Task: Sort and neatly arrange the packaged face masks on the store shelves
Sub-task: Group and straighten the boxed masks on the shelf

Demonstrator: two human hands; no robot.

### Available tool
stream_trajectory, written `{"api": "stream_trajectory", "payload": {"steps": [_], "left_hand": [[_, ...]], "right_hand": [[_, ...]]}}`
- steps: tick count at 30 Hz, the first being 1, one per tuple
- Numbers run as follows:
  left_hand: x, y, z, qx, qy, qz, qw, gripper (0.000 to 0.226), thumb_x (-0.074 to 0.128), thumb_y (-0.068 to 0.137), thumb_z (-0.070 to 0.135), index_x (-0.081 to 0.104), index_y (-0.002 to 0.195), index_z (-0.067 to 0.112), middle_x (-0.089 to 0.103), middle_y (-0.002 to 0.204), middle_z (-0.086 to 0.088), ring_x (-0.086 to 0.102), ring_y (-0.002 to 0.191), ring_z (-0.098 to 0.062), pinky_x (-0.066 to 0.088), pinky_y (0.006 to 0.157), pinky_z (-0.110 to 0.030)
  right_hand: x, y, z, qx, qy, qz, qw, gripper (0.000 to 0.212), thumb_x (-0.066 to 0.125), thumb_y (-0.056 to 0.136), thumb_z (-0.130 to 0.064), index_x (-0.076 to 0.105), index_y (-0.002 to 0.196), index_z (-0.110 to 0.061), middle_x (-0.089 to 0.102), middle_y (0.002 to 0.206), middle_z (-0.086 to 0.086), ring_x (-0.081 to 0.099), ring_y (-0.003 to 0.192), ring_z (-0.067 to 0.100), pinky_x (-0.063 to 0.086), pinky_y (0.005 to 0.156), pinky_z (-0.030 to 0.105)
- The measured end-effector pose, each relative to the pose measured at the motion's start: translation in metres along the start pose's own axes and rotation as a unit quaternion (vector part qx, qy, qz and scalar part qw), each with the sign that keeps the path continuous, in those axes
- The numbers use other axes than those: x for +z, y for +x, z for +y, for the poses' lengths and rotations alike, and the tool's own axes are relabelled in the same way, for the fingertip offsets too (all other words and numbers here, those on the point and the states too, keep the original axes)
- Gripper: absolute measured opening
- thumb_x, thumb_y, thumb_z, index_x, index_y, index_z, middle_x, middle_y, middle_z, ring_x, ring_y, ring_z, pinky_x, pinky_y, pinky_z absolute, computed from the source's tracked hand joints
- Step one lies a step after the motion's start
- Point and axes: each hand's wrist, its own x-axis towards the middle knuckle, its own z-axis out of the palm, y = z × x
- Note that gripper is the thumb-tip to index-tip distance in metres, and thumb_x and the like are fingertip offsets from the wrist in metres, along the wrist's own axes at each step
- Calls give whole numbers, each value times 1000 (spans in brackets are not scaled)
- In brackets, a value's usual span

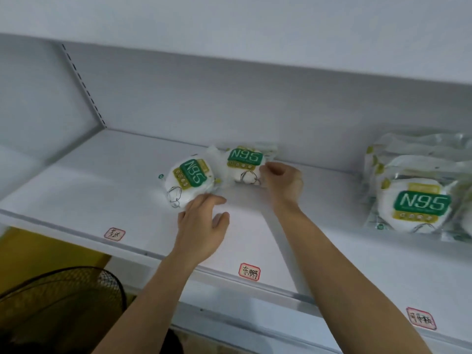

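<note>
Two N95 mask packs lay mid-shelf (102,180): the left hand (201,226), fingers relaxed, touched the tilted pack (187,181); the right hand (282,181) pinched the upright pack (245,164). Best turn the tilted one label-forward, edges flush, beside its neighbour.

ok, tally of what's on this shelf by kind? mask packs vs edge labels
Loose mask packs by the hands: 2, rotated pack, upright pack
Pile of packs at right: count unclear, they overlap
Shelf-edge labels: 3
Total countable: 5
</note>
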Motion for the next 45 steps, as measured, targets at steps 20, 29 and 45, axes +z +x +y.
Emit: {"api": "stream_trajectory", "payload": {"steps": [20, 29, 45], "left_hand": [[69, -27, 150, -28, -556, -294, 777, 27, 82, 83, 20, 76, 109, 22, 75, 117, -14, 73, 105, -30, 61, 82, -40], [118, -58, 204, -65, -478, -250, 839, 41, 82, 67, 16, 73, 107, 10, 77, 88, -15, 71, 75, -18, 59, 67, -28], [193, -33, 216, 53, -96, 3, 994, 10, 80, 87, 22, 70, 89, 24, 73, 83, 12, 69, 77, -12, 59, 75, -38]], "right_hand": [[-247, -86, -5, 80, 329, 143, 930, 7, 66, 98, -14, 72, 101, -12, 77, 96, 0, 73, 83, 12, 57, 69, 26], [-336, -70, 1, 66, 310, 199, 927, 18, 65, 100, -20, 69, 85, -10, 75, 76, -1, 73, 70, 15, 58, 57, 27], [-390, 49, 8, -189, -254, 26, 948, 24, 75, 89, -26, 73, 84, -3, 72, 77, 11, 63, 70, 21, 49, 66, 20]]}}
